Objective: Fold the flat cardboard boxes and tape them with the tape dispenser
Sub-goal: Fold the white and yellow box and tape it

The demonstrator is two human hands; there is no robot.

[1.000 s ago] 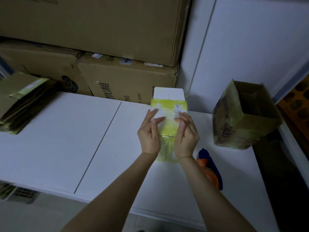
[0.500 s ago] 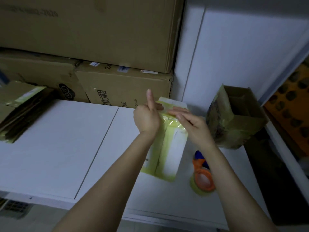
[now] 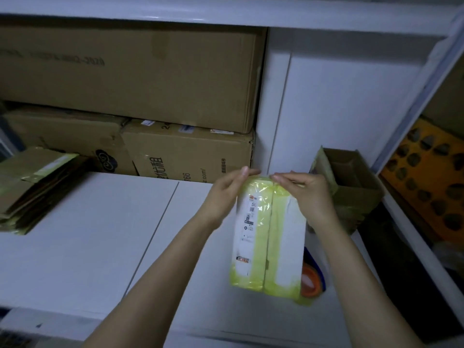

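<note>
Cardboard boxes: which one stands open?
The small brown box at the far right: its inside shows. The stacked boxes are closed; the held white box shows no opening.

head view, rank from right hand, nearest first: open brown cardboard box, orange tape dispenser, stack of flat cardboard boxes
1. Open brown cardboard box: just right of right hand.
2. Orange tape dispenser: lower, toward the person.
3. Stack of flat cardboard boxes: far left.
</note>
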